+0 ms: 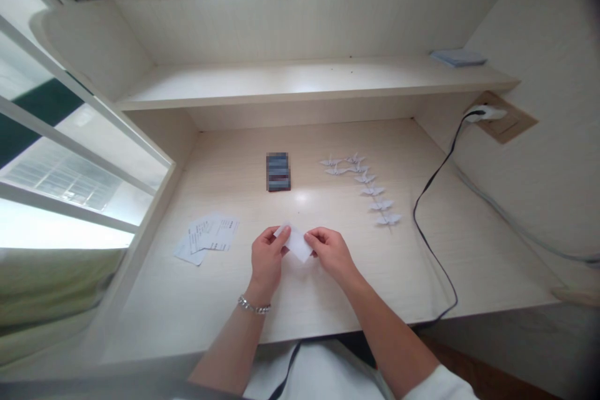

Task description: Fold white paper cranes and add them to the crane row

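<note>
Between my hands, above the front middle of the desk, is a small piece of white paper [298, 244], turned with one corner toward me. My left hand [269, 254] pinches its left corner with the thumb on top. On the opposite side, my right hand [330, 251] grips the right corner between thumb and fingers. Farther back to the right lie several small folded white paper cranes [372, 191] in a curved row. Several printed paper sheets [213, 234] overlap on the desk to the left of my hands.
A dark phone-like rectangle [278, 172], blurred out, lies behind my hands on the desk [225, 162]. A black cable [435, 250] runs from the wall socket [509, 117] over the desk's right side. The shelf [290, 78] above holds a thin paper stack [458, 57].
</note>
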Available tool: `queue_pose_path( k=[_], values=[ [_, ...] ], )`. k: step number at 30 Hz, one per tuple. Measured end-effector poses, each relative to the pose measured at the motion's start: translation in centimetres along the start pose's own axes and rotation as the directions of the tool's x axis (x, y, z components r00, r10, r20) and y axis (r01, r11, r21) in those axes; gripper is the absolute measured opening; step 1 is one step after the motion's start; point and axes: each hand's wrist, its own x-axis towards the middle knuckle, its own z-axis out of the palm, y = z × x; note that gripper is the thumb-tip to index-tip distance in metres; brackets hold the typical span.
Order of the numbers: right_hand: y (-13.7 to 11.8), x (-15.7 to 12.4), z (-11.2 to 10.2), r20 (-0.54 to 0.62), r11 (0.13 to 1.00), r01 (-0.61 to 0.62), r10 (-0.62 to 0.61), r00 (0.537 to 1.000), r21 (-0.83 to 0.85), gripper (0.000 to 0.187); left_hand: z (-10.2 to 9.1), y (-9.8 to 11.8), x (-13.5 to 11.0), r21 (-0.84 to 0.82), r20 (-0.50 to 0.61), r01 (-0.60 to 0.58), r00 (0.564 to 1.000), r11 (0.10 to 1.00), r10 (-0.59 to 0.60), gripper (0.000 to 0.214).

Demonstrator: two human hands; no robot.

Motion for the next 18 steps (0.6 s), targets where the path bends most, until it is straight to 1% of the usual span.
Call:
queue_pose_path(
  k=[3, 4, 5, 7, 8, 9, 11, 14, 16, 18],
  values=[
    [0.0, 0.2, -0.6, -0.006, 0.998, 0.006, -0.006, 1.0, -0.069, 0.02, -0.9, 0.9, 0.5, 0.03, -0.108, -0.028, 0.994, 0.999, 0.031, 0.031],
    [-0.1, 0.2, -0.7, 0.012, 0.996, 0.008, -0.007, 1.0, -0.084, 0.02, -1.1, 1.1, 0.7, 0.063, -0.119, -0.034, 0.992, 0.997, 0.042, 0.031],
    [-0.3, 0.3, -0.8, 0.034, 0.995, 0.011, -0.008, 0.999, -0.095, 0.019, -1.3, 1.3, 0.8, 0.104, -0.084, -0.034, 0.996, 0.994, 0.043, 0.032],
    [-0.6, 0.3, -0.8, 0.079, 0.993, 0.029, -0.02, 0.997, -0.117, 0.019, -1.3, 1.3, 0.9, 0.205, 0.053, -0.028, 0.998, 0.978, 0.018, 0.034],
    [-0.8, 0.4, -0.7, 0.091, 0.991, 0.04, -0.028, 0.995, -0.129, 0.018, -1.2, 1.2, 0.9, 0.262, 0.097, -0.037, 0.995, 0.964, 0.012, 0.032],
    [-0.9, 0.4, -0.7, 0.099, 0.989, 0.048, -0.035, 0.995, -0.139, 0.018, -1.1, 1.1, 1.0, 0.309, 0.116, -0.051, 0.993, 0.95, 0.016, 0.03],
    [-0.8, 0.3, -0.9, 0.106, 0.988, 0.05, -0.035, 0.994, -0.147, 0.019, -1.0, 0.7, 1.1, 0.349, 0.079, -0.076, 0.996, 0.934, 0.051, 0.029],
    [-0.3, 0.3, -1.7, 0.108, 0.989, 0.014, 0.002, 0.994, -0.146, 0.019, -1.3, 0.4, 1.5, 0.339, 0.013, -0.089, 0.996, 0.937, 0.09, 0.031],
    [0.1, 0.3, -2.3, 0.069, 0.989, -0.014, 0.025, 0.997, -0.15, 0.02, -1.5, 0.3, 1.7, 0.328, -0.004, -0.094, 0.995, 0.94, 0.101, 0.033],
    [0.2, 0.3, -2.6, 0.017, 0.992, -0.019, 0.022, 1.0, -0.121, 0.024, -1.5, 0.1, 1.8, 0.319, -0.006, -0.097, 0.995, 0.943, 0.104, 0.034]
  ],
)
